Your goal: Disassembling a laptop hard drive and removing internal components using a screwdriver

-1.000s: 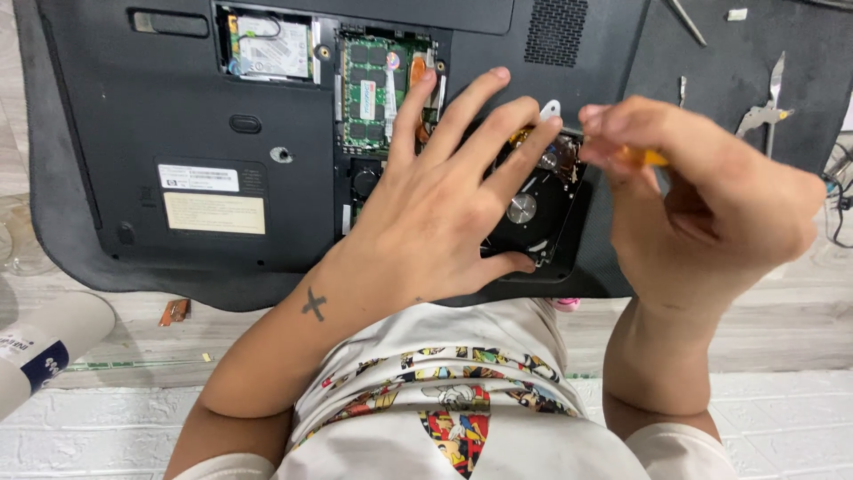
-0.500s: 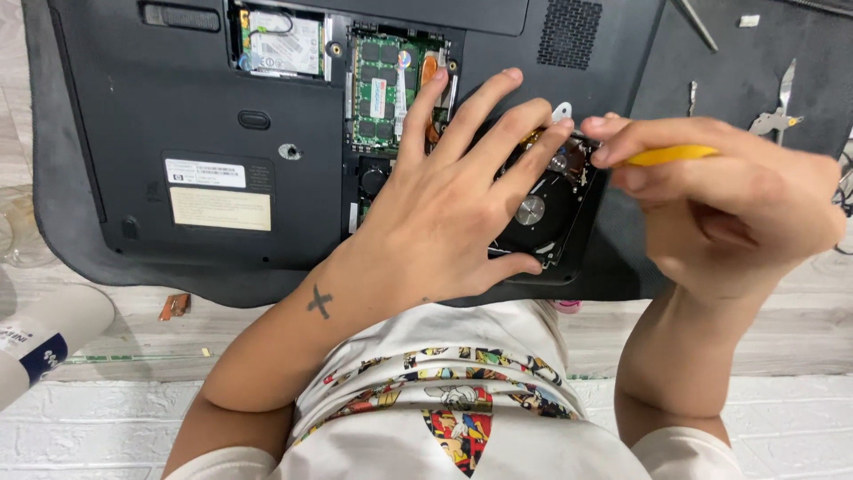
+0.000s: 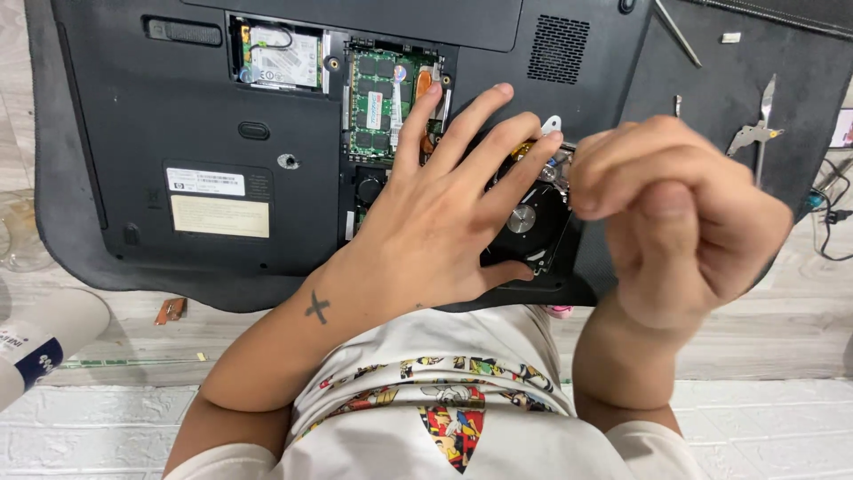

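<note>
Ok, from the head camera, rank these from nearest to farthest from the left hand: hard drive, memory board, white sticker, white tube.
1. Hard drive: under the fingers of the left hand.
2. Memory board: just beyond the fingertips, upper middle.
3. White sticker: on the laptop's left part.
4. White tube: off the laptop, at the far left edge.

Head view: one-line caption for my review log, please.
Left hand lies flat on the hard drive in an upturned laptop, while the right hand is curled beside it.

One laptop [image 3: 267, 133], one hard drive [image 3: 533, 222], two hands, one memory module [image 3: 373, 107], one white bottle [image 3: 40, 342], one tweezers [image 3: 760, 124].
</note>
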